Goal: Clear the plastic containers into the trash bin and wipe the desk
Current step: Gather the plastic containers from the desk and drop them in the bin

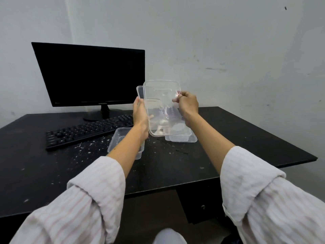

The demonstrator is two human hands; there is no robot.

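Observation:
A clear plastic container (162, 103) is held up on edge above the black desk (246, 138). My right hand (187, 104) grips its right rim with curled fingers. My left hand (139, 111) grips a second clear piece (139, 91) that stands just behind the container's left side. A third clear container (117, 138) lies on the desk under my left forearm. Another clear piece (182, 138) lies flat on the desk behind my right wrist. White crumbs (84, 147) are scattered over the desk's middle.
A black monitor (91, 74) stands at the back left with a black keyboard (84, 132) in front of it. The desk's right edge (314, 158) ends close to the wall. No trash bin or cloth is in view.

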